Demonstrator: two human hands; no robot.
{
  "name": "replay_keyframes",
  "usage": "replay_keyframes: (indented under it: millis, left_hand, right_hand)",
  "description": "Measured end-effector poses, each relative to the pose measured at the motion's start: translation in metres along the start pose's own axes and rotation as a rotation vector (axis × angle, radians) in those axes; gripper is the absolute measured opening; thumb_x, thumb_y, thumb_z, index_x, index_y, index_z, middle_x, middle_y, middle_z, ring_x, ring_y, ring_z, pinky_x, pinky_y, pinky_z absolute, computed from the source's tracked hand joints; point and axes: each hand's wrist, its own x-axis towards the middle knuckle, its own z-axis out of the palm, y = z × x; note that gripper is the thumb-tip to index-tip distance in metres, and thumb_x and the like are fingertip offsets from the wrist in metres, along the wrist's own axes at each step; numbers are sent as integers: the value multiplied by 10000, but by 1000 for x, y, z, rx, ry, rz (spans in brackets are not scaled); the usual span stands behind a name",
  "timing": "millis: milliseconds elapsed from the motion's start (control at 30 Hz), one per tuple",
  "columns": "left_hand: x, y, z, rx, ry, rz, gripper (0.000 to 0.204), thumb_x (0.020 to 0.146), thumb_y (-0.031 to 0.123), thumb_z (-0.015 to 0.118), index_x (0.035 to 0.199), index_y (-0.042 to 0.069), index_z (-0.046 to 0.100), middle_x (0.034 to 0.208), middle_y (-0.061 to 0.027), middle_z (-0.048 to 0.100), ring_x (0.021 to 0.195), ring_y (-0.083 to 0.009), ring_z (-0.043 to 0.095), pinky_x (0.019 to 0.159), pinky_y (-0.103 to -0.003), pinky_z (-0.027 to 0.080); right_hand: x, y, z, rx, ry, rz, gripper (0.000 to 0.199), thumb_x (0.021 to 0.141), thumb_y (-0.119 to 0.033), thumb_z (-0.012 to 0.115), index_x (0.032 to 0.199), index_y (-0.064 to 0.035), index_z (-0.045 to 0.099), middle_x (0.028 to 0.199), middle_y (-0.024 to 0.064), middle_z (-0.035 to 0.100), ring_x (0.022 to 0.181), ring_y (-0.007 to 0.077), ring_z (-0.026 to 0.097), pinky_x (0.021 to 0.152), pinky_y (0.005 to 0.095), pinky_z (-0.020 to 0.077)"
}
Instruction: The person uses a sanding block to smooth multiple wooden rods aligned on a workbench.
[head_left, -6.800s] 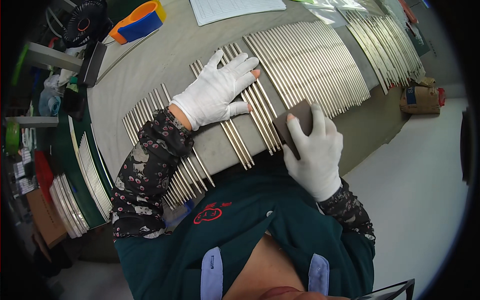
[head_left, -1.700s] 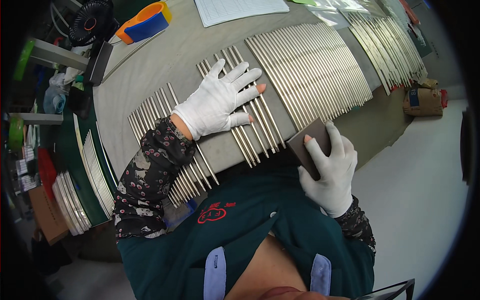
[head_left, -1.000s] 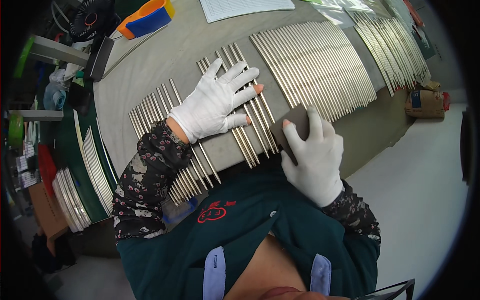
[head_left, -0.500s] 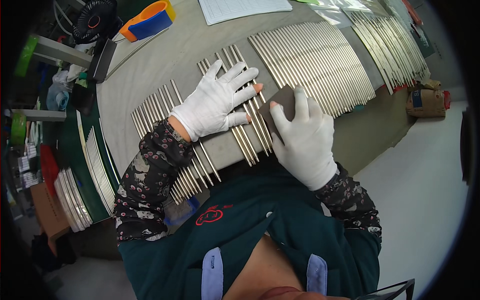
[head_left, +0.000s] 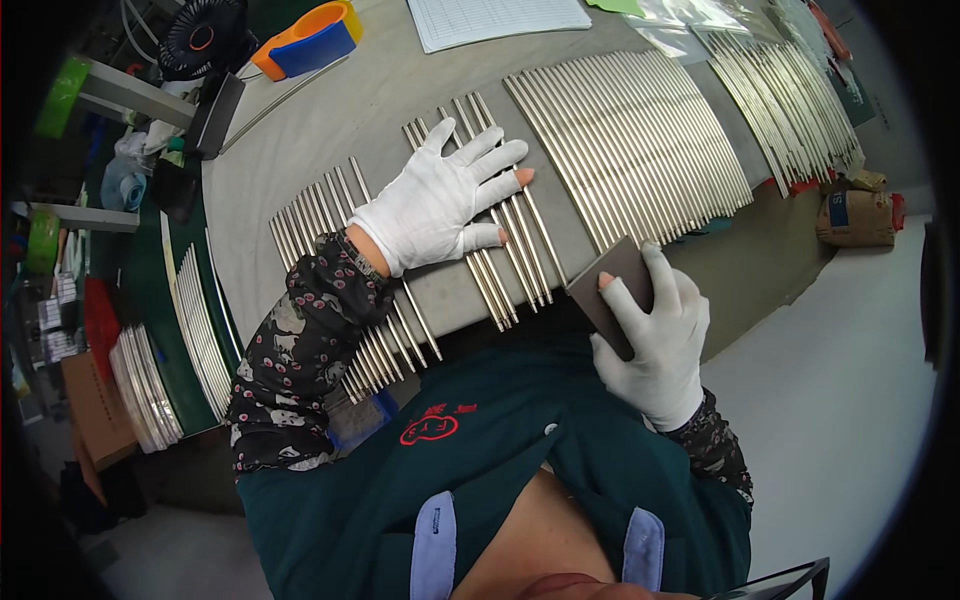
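Gloved hands over metal rods on the grey surface.
Left hand lies flat, fingers spread wide, pressing a group of thin metal rods; right hand pinches a dark sanding block near the rods' lower ends, off the surface edge.

Bright even light, sharp centre, fisheye-bent edges, dark rim.

Glossy, smooth metal rods on a matt grey tabletop; white cloth gloves on left hand and right hand; matt dark block; paper sheet far.
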Motion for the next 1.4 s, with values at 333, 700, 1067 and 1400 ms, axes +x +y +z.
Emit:
replay_keyframes:
  millis: [333,700,1067,1400]
  left_hand:
    - [-16,-1,1,-62,32,-38,705,899,603,443,1453,168,407,1521,-104,371,1425,-335,300,1134,-618,187]
    - [-16,-4,4,-115,18,-41,738,926,683,327,1466,186,393,1525,-123,358,1418,-376,298,1136,-634,152]
    - [-14,-5,6,-150,45,-31,735,919,679,361,1468,190,387,1526,-118,355,1431,-372,269,1131,-647,135]
    - [-14,-6,3,-132,36,-7,744,932,677,330,1463,159,388,1528,-142,342,1428,-386,269,1130,-645,147]
  right_hand:
    - [3,-6,5,48,-23,15,621,576,-194,788,1173,-166,618,1341,236,457,1062,334,529,789,420,419]
    - [56,-20,24,-92,-88,-6,522,681,-245,736,1179,-131,629,1263,284,509,946,304,567,664,402,463]
    - [67,-26,29,-192,-26,-24,504,676,-245,719,1162,-131,643,1268,262,521,950,298,564,660,369,447]
    - [2,-3,-12,-59,-47,120,641,566,-159,778,1186,-162,616,1350,221,464,1109,336,505,833,426,392]
